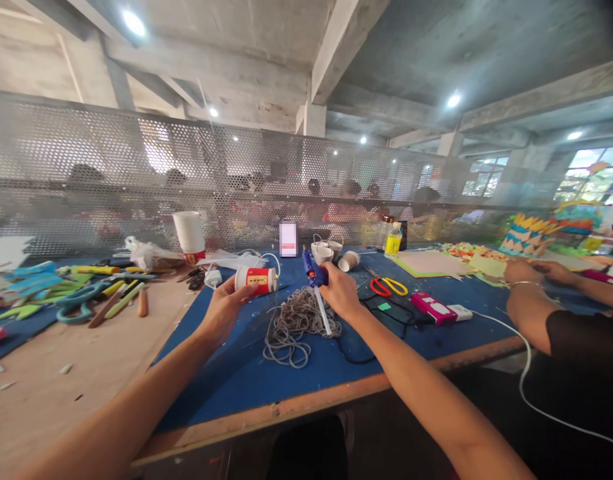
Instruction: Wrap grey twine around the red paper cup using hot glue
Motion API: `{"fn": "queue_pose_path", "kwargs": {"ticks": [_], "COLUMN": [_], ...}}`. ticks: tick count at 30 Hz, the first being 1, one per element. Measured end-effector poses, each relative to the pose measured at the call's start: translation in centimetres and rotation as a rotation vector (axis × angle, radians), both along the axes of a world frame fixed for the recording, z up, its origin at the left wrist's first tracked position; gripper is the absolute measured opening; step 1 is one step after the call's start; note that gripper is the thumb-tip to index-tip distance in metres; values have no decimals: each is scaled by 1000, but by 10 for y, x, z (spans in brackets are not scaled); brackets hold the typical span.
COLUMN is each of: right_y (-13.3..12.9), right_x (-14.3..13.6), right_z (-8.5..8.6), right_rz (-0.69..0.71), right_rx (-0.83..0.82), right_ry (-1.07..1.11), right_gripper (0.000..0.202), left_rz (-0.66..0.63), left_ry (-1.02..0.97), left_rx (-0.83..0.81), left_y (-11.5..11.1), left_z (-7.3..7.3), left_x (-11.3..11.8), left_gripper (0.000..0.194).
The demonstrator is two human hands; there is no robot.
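My left hand (225,305) is wrapped round a red and white paper cup (257,281), which it holds on its side above the blue mat (211,380). In my right hand (340,292) is a blue hot glue gun (312,268), its clear glue stick (324,315) jutting out toward me. The gun's front points away from me, to the right of the held cup and apart from it. Below and between my hands lies a loose heap of grey cord (291,327). Several paper cups (349,261) stand or lie just beyond the gun.
Scissors (388,287) with red and yellow handles and a magenta power strip (433,309) lie right. A stack of paper cups (189,232) and tools (106,293) are left. A phone (288,239) stands upright ahead, before a perforated screen (226,180). Another person's arm (529,307) rests at right.
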State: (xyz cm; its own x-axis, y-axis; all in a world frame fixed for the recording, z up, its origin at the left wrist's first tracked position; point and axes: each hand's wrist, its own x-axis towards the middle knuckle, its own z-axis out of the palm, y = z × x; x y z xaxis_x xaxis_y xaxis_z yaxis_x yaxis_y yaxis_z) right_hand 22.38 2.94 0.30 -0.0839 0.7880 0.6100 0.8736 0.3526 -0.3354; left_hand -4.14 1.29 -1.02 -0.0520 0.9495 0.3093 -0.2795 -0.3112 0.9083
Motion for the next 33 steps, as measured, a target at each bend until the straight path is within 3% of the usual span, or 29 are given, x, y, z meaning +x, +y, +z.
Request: {"fn": "queue_pose_path", "kwargs": {"ticks": [5,13,24,30,33], "right_y": [11,6,6,-11,-20], "right_x": [23,64,75,78,71], "right_z": [4,-18,-28,-16,-1], "right_rz": [-75,-11,-37,-65,-122], "right_rx": [-124,-398,-540,-546,-440], "right_ry": [-64,-83,-172,-253,-248], "right_gripper": [36,33,37,47,44], "left_rz": [-22,-23,-60,-72,-88], "left_ry": [-17,20,41,20,5], "left_rx": [-17,-3,12,7,0], "left_y": [-1,1,1,-2,-3], "left_z": [1,-1,-3,-1,0], "left_x": [1,0,0,2,3], "left_gripper": [33,39,32,32,32]}}
